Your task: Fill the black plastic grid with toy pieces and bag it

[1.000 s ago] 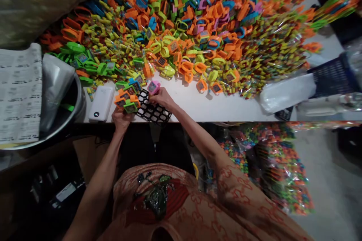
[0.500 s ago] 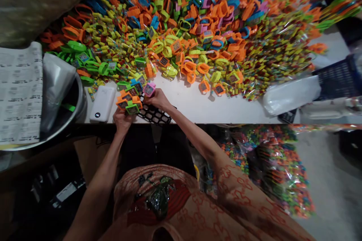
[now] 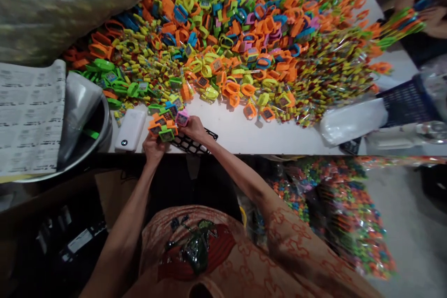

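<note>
My left hand (image 3: 153,148) is closed around the lower side of a bunch of toy watches (image 3: 162,125), with orange, green and blue ones among them. In my right hand (image 3: 194,129), the fingers pinch a pink toy watch (image 3: 182,118) against the right side of that bunch. Under my right wrist lies a black tray with rows of holes (image 3: 195,145), on the table's near edge. Both sets of fingertips are partly hidden by the watches. A white power bank (image 3: 130,129) with a small lit display rests just left of my left hand.
A large heap of toy watches (image 3: 223,23) and small yellow candy-like tubes (image 3: 328,70) covers the back of the white table (image 3: 226,125). To the left stand a metal basin (image 3: 107,121) and printed sheet (image 3: 31,116). Plastic bags (image 3: 352,118) and a blue basket (image 3: 403,100) lie right. A co-worker's hand (image 3: 436,21) shows top right.
The pink watch has come lower and closer against the bunch, with my right hand moving along. The view has shifted slightly. The co-worker's hands at top right have moved.
</note>
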The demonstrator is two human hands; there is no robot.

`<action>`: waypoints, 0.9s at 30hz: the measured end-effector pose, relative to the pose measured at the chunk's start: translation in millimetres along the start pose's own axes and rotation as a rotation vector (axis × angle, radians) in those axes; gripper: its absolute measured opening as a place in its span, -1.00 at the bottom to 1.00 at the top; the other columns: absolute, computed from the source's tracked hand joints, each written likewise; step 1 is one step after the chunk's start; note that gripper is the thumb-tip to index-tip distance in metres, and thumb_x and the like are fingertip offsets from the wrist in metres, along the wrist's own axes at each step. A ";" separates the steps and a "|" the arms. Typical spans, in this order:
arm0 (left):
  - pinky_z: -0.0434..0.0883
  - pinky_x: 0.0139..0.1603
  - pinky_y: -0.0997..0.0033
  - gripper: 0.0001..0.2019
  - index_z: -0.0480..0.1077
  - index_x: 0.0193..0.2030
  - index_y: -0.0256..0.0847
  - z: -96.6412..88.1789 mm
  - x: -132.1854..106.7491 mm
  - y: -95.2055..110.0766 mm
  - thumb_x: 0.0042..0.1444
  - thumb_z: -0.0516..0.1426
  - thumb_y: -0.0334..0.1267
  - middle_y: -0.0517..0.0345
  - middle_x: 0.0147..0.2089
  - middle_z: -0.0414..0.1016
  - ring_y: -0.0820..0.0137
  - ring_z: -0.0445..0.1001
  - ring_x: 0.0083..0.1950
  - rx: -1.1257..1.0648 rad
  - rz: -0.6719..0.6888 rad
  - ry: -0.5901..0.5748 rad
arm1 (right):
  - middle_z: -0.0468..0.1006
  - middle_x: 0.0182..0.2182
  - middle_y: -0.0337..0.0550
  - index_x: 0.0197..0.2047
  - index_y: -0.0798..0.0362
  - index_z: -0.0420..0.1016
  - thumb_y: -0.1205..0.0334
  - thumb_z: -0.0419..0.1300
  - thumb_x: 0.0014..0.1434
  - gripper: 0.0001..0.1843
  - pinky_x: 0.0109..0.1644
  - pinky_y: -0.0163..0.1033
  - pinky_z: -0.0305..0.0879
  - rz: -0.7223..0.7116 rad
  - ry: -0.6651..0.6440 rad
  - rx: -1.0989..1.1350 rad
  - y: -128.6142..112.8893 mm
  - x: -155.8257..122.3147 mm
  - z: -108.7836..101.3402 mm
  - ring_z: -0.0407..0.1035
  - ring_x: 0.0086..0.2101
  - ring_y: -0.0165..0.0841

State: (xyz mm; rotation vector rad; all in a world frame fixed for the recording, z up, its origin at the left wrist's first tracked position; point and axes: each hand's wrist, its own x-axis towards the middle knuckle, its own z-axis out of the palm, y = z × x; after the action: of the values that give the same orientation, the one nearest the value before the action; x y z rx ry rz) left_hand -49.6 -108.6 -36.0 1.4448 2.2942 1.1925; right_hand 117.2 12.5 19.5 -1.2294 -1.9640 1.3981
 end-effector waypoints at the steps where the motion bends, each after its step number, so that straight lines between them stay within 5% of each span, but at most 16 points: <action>1: 0.51 -0.21 0.25 -0.92 0.53 -0.45 -0.17 0.4 -0.4 -0.1 -0.08 0.22 -0.25 0.02 -0.31 0.63 0.16 0.62 -0.25 -0.001 -0.001 0.003 | 0.27 -0.62 -0.37 -0.59 0.06 0.30 0.22 0.23 -0.13 -0.83 -0.36 -0.35 0.04 -0.002 -0.002 0.013 1.1 1.1 -0.4 0.23 -0.45 -0.43; 11: 0.57 -0.04 0.14 -0.79 0.58 -0.22 -0.11 3.8 -1.0 -3.2 0.00 0.20 -0.18 0.02 -0.13 0.67 0.09 0.65 -0.07 -0.089 -0.004 -0.042 | 0.43 -0.53 -0.29 -0.45 0.15 0.50 0.27 0.24 -0.01 -0.90 -0.31 -0.35 0.13 -0.107 -0.040 -0.047 16.4 2.1 -4.3 0.28 -0.41 -0.42; 15: 0.56 0.06 0.09 -0.64 0.55 -0.01 -0.16 -16.9 -7.7 2.3 0.05 0.21 -0.15 -0.05 0.00 0.63 0.09 0.61 0.00 -0.171 0.009 -0.098 | 0.51 -0.46 -0.21 -0.37 0.13 0.56 0.27 0.20 0.15 -0.86 -0.28 -0.33 0.14 -0.202 -0.114 -0.245 11.8 0.6 -5.1 0.32 -0.39 -0.38; 20: 0.28 0.42 -0.08 -0.48 0.34 0.39 -0.14 -51.2 -5.1 47.3 0.32 0.06 -0.11 -0.18 0.34 0.43 0.03 0.38 0.38 -0.107 0.232 0.193 | 0.65 -0.22 -0.04 -0.13 0.11 0.62 0.29 0.21 0.26 -0.82 -0.16 -0.27 0.23 -0.173 -0.131 -0.455 -6.4 -4.8 2.3 0.46 -0.22 -0.24; 24: -0.14 0.55 -0.25 -0.51 0.40 0.37 -0.02 -43.6 24.5 96.3 0.38 0.08 0.02 -0.10 0.48 0.33 -0.04 0.18 0.54 0.133 0.476 -0.035 | 0.64 -0.12 0.00 -0.02 0.16 0.59 0.36 0.22 0.26 -0.76 -0.10 -0.26 0.31 -0.193 -0.152 -0.461 -12.2 -8.1 6.3 0.47 -0.15 -0.22; 27: -0.05 0.49 -0.30 -0.52 0.44 0.34 -0.05 -30.8 42.5 112.4 0.40 0.07 0.07 -0.12 0.46 0.37 -0.10 0.24 0.50 0.203 0.489 -0.167 | 0.61 -0.02 0.00 0.10 0.18 0.54 0.36 0.27 0.23 -0.64 -0.05 -0.27 0.38 -0.263 -0.074 -0.338 -3.9 -10.5 -22.3 0.47 -0.17 -0.29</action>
State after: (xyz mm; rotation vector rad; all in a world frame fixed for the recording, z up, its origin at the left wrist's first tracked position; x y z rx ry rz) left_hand -11.5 -66.9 74.4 2.1780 2.0596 0.9084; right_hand 137.7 14.9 33.4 -1.0149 -2.3854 1.0247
